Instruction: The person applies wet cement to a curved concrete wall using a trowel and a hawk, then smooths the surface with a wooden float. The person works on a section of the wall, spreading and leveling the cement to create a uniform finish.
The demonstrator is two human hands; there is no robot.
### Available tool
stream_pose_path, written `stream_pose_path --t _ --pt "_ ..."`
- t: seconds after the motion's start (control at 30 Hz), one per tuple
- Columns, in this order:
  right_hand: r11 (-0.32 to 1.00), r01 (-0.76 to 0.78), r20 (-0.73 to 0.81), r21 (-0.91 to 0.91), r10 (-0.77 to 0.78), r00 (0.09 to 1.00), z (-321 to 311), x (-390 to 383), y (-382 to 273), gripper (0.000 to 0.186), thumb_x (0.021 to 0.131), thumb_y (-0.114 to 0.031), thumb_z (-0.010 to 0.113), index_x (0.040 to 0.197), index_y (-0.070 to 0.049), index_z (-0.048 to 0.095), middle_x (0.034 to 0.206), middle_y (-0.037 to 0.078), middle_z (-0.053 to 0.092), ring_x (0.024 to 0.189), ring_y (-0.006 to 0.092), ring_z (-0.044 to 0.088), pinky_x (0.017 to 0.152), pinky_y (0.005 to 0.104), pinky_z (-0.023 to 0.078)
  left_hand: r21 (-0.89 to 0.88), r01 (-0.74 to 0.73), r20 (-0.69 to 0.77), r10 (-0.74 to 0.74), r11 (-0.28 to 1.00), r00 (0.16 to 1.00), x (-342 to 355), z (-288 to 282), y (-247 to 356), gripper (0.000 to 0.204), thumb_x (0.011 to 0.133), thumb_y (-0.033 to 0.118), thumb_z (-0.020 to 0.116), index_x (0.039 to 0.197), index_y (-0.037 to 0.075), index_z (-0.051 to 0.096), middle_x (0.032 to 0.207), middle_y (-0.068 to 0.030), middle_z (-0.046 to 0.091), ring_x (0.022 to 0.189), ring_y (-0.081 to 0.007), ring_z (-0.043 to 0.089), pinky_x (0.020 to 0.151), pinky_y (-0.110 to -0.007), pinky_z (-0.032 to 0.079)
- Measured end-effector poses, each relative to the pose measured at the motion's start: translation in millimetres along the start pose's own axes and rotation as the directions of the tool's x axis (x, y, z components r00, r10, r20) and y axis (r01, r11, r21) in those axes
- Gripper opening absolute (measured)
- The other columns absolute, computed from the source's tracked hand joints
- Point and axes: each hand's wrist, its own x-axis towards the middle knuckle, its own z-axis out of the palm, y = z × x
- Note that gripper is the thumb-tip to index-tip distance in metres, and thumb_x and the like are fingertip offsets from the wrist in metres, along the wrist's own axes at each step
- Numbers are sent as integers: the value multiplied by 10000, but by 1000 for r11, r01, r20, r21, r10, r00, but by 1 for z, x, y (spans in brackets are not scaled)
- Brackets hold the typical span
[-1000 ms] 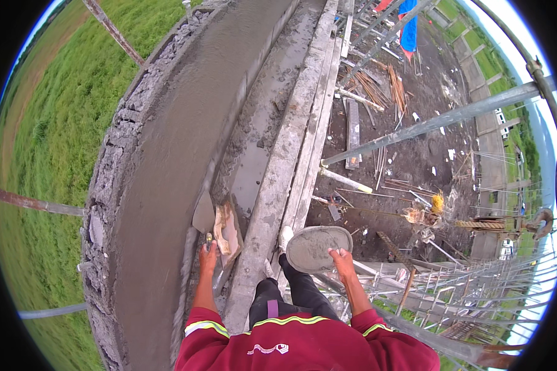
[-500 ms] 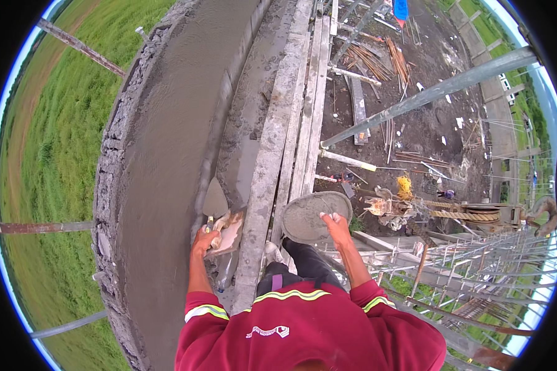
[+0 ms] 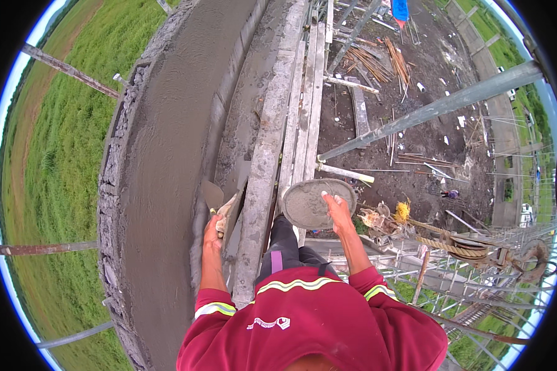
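My left hand (image 3: 213, 230) is closed round the handle of a pointing trowel (image 3: 213, 194), its blade over the edge of the wet grey mortar. Against the same hand, a hand float (image 3: 234, 216) with a pale wooden grip stands tilted; whether my fingers hold it too, I cannot tell. My right hand (image 3: 336, 212) grips the near right rim of a shallow oval pan (image 3: 309, 223), thumb on the inner side. Grey mortar (image 3: 312, 201) lies in the pan, which hangs above the planks, in front of my legs.
On the left, a broad wet mortar surface (image 3: 161, 161) runs along a rough wall edge (image 3: 110, 179), with grass far below. Narrow planks (image 3: 303, 117) lie on my right, beside a drop. A slanting steel pipe (image 3: 433, 111), a rope pulley (image 3: 476, 247) and scaffolding (image 3: 464, 290) stand there.
The float has tipped from lying nearly flat to standing on edge by my left hand. The trowel blade has turned and shows less of its face. The pan has moved slightly.
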Motion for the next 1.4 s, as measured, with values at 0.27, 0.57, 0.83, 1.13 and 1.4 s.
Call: stream_pose_path --t 0.27,0.57,0.83,1.13,1.4 --pt "997 -76 -70 -10 76 995 0 103 -72 335 913 -404 755 859 -149 545 650 -86 352 564 73 349 578 301 345 -82 -24 -24 22 996 999 59 110 33 559 793 284 791 1281 47 658 1211 -125 694 1074 -287 675 954 -425 539" --pt "996 30 -103 86 -21 994 -4 179 -174 327 934 -357 740 793 -166 515 668 -76 382 586 74 361 573 296 324 -94 -22 5 23 995 1000 140 237 114 529 833 306 762 1287 57 656 1183 -110 705 1065 -283 672 965 -426 531" --pt "996 57 -66 71 -53 996 -4 277 -243 321 945 -367 721 766 -201 513 630 -93 359 558 73 338 579 304 332 -159 6 112 12 987 994 214 326 159 520 839 380 742 1286 124 667 1220 -90 707 1069 -293 678 973 -464 542" --pt "999 -36 -68 34 38 997 -14 386 -318 353 941 -395 725 772 -200 483 634 -96 353 566 68 335 575 297 307 -130 52 -14 -55 990 998 257 410 213 474 851 360 747 1264 141 670 1217 -70 707 1120 -288 659 1015 -471 527" --pt "999 -22 -75 23 23 997 -22 474 -393 350 961 -375 711 771 -188 483 640 -93 360 577 65 347 577 296 313 -257 86 17 -84 963 996 331 485 265 411 878 342 725 1221 119 690 1137 -72 726 1013 -270 691 955 -436 560"
